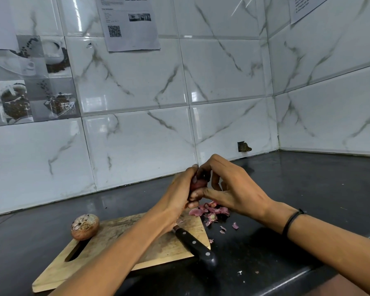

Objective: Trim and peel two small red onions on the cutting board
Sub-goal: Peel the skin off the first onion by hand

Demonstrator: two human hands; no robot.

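Peeling stage: left hand [179, 189] grips one small red onion [198, 184] above the cutting board [120, 248], right hand [233, 189] pinching its skin. Recommended: lift the papery skin in strips from one end. Second onion [85, 227], round and dry-skinned, rests on the worn wooden board. Pink peelings [212, 211] litter the glossy dark desk [286, 199].

The left forearm [115, 253] hides the knife [194, 245] blade.

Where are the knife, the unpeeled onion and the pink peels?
knife [195, 245]: head view, on its black handle.
unpeeled onion [85, 226]: head view, on its papery side.
pink peels [214, 210]: head view, middle of the pile.
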